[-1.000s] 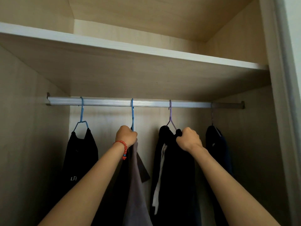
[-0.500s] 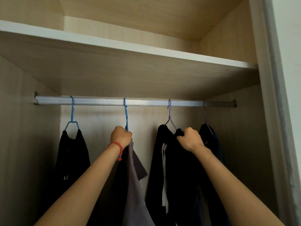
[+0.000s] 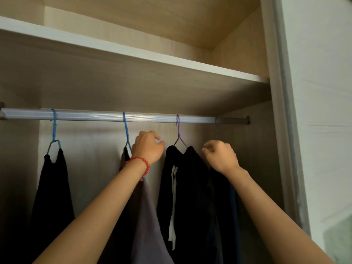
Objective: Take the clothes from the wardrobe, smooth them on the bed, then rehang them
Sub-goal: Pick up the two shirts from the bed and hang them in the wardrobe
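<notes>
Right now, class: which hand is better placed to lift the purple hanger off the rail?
Probably left. The left hand sits beside the purple hanger, fingers toward its neck; the right hand is further right.

1. There is a single view, from a wide-angle camera on the person's head.
2. It faces forward and slightly upward into an open wardrobe, showing the underside of the shelf (image 3: 133, 88) and the rail (image 3: 95, 116) beneath it.
3. It sits close: both forearms enter from the bottom edge.
4. The wardrobe's right frame (image 3: 280, 130) and a white wall (image 3: 323, 111) fill the right side.
</notes>
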Demonstrator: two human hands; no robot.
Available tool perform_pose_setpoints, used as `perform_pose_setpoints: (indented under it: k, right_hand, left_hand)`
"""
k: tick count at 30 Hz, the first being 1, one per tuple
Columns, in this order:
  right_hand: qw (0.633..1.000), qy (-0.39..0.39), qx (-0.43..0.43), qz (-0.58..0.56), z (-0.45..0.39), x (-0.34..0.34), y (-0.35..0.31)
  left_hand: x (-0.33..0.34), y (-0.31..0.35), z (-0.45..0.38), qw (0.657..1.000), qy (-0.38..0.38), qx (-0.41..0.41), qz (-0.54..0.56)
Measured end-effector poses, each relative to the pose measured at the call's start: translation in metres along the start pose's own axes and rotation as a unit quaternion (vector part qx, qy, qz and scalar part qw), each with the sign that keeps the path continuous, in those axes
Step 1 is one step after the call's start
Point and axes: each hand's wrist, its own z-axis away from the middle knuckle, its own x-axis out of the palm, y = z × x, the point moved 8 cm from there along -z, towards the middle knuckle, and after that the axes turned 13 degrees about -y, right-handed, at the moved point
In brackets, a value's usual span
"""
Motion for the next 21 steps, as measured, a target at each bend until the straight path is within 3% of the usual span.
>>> perform_pose_setpoints:
  k: [6,11,13,17,21]
  right_hand:
    - [0.970,0.221,-0.060,0.075,0.040,-0.073,0.016]
    - [0.894,0.389,0.016,0.220,0.077,-0.123,0.051]
    - [0.892,0.388,0.072,0.218,0.082,-0.134,0.072]
    - [0.924,0.316,0.167,0.137,0.084,-0.137,0.110]
    - [0.928,0.283,0.185,0.154,0.087,-0.126,0.117]
  left_hand:
    - [0.072,0.074,0.009,0.988,-0.128,0.073,-0.034]
    - [0.103,0.081,0.009,0.977,-0.141,0.072,-0.145]
    - [0.108,0.074,0.010,0.979,-0.133,0.058,-0.141]
    - [0.112,0.066,0.014,0.984,-0.126,0.051,-0.116]
    - [0.112,0.059,0.019,0.987,-0.121,0.053,-0.095]
